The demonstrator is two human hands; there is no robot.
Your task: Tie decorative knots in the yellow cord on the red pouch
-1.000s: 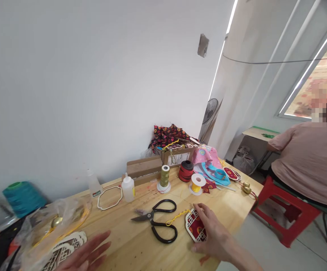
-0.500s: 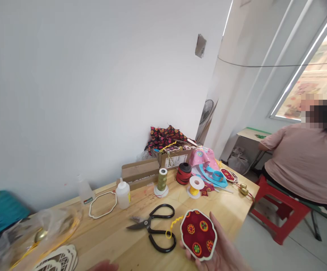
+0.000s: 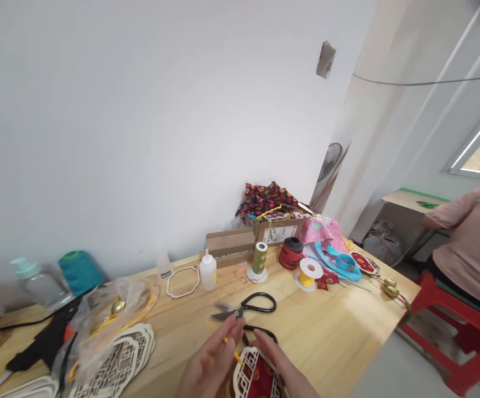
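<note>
At the bottom centre both hands hold a small red fabric ornament with a white lattice frame [image 3: 253, 375]. My left hand [image 3: 212, 362] pinches its yellow cord loop [image 3: 230, 348] between thumb and fingers. My right hand [image 3: 281, 369] grips the ornament's right edge. Black scissors [image 3: 246, 310] lie on the wooden table [image 3: 339, 326] just beyond the hands.
White lattice cut-outs [image 3: 119, 356] and a clear plastic bag [image 3: 107, 309] lie at the left, beside a black glue gun [image 3: 41, 345]. A glue bottle [image 3: 208, 270], thread spools [image 3: 260, 260], a cardboard box [image 3: 275, 229] and fabric stand at the back. A person in pink [image 3: 472, 243] sits at the right on a red stool [image 3: 455, 337].
The ornament was turned from its red fabric side to its lattice side and brought closer. My left hand came in and took the yellow cord. The view swung left.
</note>
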